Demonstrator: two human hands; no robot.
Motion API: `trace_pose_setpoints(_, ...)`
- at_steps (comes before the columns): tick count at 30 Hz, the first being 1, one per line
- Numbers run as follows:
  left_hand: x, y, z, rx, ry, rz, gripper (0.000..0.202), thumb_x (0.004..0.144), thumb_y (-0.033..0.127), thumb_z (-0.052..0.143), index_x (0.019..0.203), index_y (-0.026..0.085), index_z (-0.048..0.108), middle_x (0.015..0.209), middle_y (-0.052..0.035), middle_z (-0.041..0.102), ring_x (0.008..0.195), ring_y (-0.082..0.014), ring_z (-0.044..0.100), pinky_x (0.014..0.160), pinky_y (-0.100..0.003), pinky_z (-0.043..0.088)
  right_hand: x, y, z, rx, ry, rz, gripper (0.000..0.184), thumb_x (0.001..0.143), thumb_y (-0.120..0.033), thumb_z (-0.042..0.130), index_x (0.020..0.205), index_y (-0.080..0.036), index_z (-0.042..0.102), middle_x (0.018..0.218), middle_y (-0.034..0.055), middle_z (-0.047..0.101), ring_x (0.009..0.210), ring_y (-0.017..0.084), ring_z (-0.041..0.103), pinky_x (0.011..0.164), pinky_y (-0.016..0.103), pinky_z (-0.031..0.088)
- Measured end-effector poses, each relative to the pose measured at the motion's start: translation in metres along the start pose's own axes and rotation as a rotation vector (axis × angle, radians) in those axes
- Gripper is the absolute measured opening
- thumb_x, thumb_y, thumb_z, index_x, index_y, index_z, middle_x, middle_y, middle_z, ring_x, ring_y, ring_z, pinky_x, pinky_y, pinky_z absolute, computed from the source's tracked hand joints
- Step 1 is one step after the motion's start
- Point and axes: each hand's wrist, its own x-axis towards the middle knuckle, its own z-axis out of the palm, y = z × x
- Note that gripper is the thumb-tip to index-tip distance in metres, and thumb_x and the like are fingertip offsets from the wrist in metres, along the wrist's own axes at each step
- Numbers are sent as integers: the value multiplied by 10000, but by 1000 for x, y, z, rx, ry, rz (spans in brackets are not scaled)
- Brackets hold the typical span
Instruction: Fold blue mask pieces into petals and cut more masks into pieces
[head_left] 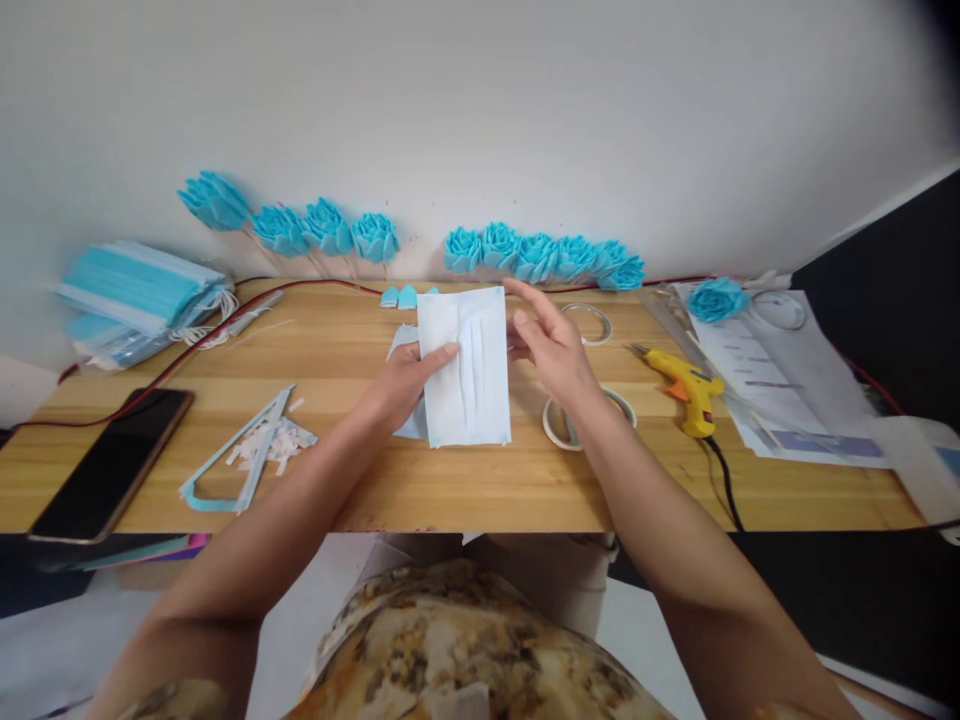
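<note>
Upright over the middle of the desk is a pale, pleated face mask with no ear loops showing. My left hand grips it by the left side, thumb across the front and the other fingers hidden behind. At the right edge is my right hand, index finger stretched toward the top corner and thumb apart from it; whether a fingertip touches the mask I cannot tell. Behind the left hand lies another light-blue sheet, partly covered. Small blue petal-shaped pieces lie just beyond the mask.
Blue rosettes on sticks line the wall. To the left are stacked masks, a phone and cut strips with scraps. Rightward lie tape rolls, a yellow glue gun with its cord, and papers.
</note>
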Motion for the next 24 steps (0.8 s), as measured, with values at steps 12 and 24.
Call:
trace_pose_setpoints(12,5,7,-3,-211,110,30,491,683,458,867,1025,146,703,1057,-158,779,1154,-412,676,1012,-540,553,-12,-2,-9,-401,-287,-223,317,858,-179,598,1044,-338,799,1105,-36,794,1024,205,746,953,396,578)
trace_pose_setpoints(24,1,12,-1,-244,198,47,452,627,319,879,992,146,675,1056,-152,774,1164,-437,663,1014,-569,551,-14,3,-3,-342,-361,-126,191,858,-271,650,950,-322,809,1015,-32,808,935,197,753,866,354,585)
